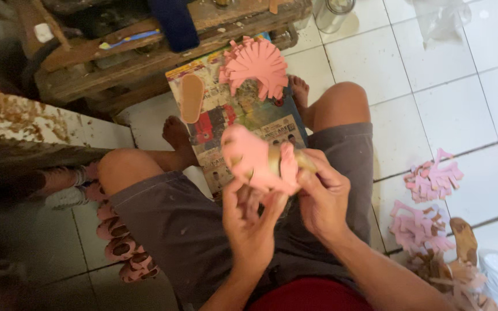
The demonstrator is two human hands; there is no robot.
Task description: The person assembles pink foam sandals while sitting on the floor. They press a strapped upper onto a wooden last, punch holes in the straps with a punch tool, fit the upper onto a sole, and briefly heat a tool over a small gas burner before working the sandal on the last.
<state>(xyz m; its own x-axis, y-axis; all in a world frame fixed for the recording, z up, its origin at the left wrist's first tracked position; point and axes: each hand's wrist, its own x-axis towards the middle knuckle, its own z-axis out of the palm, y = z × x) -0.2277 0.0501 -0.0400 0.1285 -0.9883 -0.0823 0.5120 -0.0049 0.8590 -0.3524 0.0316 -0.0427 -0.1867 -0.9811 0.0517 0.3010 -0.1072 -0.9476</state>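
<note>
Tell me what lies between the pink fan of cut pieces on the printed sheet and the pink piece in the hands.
In the head view, only the printed sheet lies between the fan of cut pieces and the held pink piece.

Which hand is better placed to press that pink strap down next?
Probably the right hand: its fingertips already pinch the strap on the pink sandal piece. The left hand cradles the piece from below.

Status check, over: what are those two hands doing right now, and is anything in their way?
Left hand and right hand both gripping pink sandal upper over lap. Fanned pink cutouts on printed sheet beyond knees. Nothing blocking hands.
</note>
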